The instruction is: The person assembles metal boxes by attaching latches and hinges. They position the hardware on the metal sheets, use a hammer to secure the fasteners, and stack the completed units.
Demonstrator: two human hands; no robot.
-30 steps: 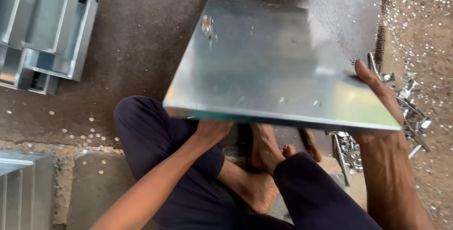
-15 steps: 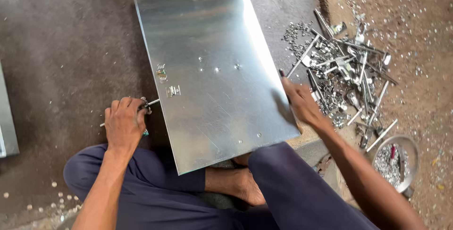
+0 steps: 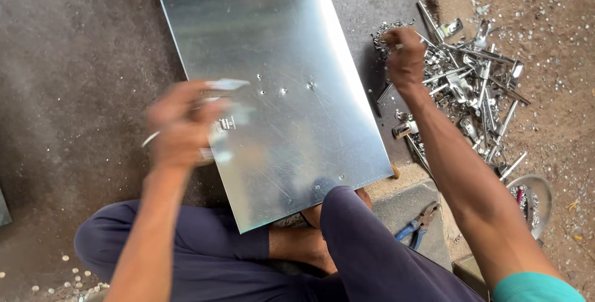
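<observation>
Galvanised sheet-metal panel lies flat on concrete floor, near edge against seated worker's legs. Left hand blurred over panel's left edge, fingers clenched on small metal piece (kind unclear). Right hand in heap of metal fittings, fingers pinching one. Pliers nearby. Panel likely stiff, light, sharp-edged: grip by folded rims.

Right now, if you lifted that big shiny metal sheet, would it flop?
The metal sheet lies flat and unbent, so it probably stays fairly stiff. Its smooth, shiny face likely feels slippery. It looks thin, so maybe light, with sharp edges.
</observation>
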